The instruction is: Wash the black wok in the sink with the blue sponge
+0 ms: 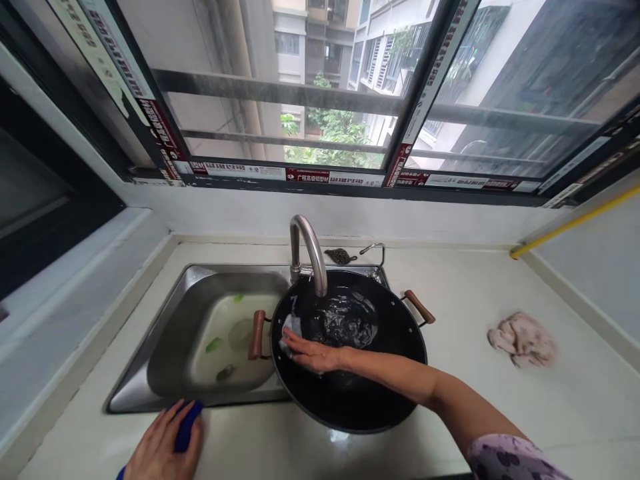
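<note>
Wok (380, 393) tilted over sink (165, 347) edge, under tap (313, 257), so water pools. R hand (315, 353) presses cloth (291, 330) flat on inner wall. L hand (163, 447) on counter (500, 413), gripping blue thing (187, 423), prob. sponge.

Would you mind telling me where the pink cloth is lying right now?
In the head view, the pink cloth lies crumpled on the counter at the right, apart from the wok and its right handle.

Pale countertop (490, 280) holds a sunken steel sink (165, 347); a crumpled pink cloth (523, 340) lies far beyond the right hand's (313, 353) arm.
</note>
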`<action>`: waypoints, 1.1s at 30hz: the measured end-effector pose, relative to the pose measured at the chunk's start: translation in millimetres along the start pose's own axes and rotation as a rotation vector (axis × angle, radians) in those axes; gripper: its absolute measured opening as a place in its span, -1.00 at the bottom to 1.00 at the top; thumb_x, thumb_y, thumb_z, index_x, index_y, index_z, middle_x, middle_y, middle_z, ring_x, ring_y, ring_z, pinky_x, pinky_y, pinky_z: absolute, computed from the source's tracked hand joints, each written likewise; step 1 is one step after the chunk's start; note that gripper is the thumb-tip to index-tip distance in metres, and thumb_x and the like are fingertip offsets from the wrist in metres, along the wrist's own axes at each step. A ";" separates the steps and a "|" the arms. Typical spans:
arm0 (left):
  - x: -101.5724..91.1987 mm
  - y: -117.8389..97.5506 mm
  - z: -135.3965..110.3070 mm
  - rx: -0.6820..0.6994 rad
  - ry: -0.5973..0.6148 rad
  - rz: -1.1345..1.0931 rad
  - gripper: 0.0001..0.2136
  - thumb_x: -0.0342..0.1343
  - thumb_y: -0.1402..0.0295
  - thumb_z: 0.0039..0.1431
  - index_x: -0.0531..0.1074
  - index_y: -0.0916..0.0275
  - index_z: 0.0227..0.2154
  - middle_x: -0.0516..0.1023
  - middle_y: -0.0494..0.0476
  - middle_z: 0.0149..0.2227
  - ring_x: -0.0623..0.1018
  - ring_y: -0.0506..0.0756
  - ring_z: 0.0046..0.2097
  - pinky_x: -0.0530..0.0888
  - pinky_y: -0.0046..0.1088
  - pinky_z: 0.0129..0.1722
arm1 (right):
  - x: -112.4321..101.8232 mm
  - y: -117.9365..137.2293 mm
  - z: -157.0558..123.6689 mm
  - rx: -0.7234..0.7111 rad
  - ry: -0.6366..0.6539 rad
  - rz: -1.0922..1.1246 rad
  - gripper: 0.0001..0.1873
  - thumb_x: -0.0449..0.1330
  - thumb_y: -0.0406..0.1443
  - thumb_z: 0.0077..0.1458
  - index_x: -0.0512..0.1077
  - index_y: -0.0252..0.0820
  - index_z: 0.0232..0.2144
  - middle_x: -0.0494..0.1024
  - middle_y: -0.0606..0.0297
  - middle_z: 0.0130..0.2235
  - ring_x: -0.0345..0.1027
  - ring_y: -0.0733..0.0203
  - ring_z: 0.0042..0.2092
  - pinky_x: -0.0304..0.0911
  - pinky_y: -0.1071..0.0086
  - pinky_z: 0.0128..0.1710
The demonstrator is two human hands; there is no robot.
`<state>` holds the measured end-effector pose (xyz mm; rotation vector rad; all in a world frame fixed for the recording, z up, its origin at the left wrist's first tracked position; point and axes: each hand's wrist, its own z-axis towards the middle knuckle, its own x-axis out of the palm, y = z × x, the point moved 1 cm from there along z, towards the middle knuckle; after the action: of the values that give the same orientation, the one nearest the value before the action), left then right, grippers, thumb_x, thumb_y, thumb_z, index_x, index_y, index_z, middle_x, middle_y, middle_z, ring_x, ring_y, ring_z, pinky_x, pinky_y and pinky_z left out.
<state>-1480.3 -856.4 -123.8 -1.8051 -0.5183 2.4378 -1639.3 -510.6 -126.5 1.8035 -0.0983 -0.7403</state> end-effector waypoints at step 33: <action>-2.2 -3.2 -4.7 -0.010 -0.034 0.031 -0.49 -0.11 -0.02 0.25 0.51 0.23 -0.01 0.58 0.28 0.10 0.48 0.29 0.19 0.38 -0.04 0.29 | -11.5 7.2 22.1 -0.077 -0.115 -0.253 -0.29 -0.09 -0.32 0.39 -0.27 -0.37 0.45 -0.42 -0.08 0.50 -0.53 0.05 0.50 -0.22 0.04 0.47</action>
<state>-1475.6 -852.8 -122.1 -1.7920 -0.5101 2.4949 -1658.1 -526.8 -119.1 1.7177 0.0837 -1.0141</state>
